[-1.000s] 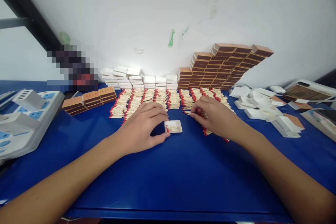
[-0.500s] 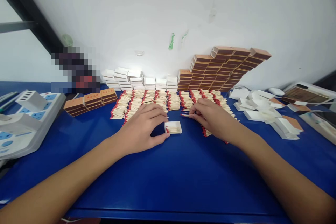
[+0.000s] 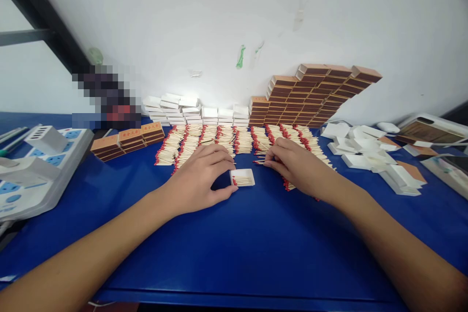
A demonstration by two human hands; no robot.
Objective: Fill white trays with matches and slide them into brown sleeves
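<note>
You face a pale wall (image 3: pixel 204 14) bearing small green patches (image 3: pixel 240 56), brightest low down; below it spreads your glossy blue table (image 3: pixel 234 253), and a dark frame (image 3: pixel 39 14) slants at left.

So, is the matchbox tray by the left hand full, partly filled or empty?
Partly filled: in the matchbox tray, red-headed matches lie along the near side; white bottom shows beyond.

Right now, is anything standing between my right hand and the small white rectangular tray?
Nothing visible does: blue tabletop shows between the red-headed wooden matches at your right hand and the small white rectangular tray. Your left hand is at the tray's opposite end.
</note>
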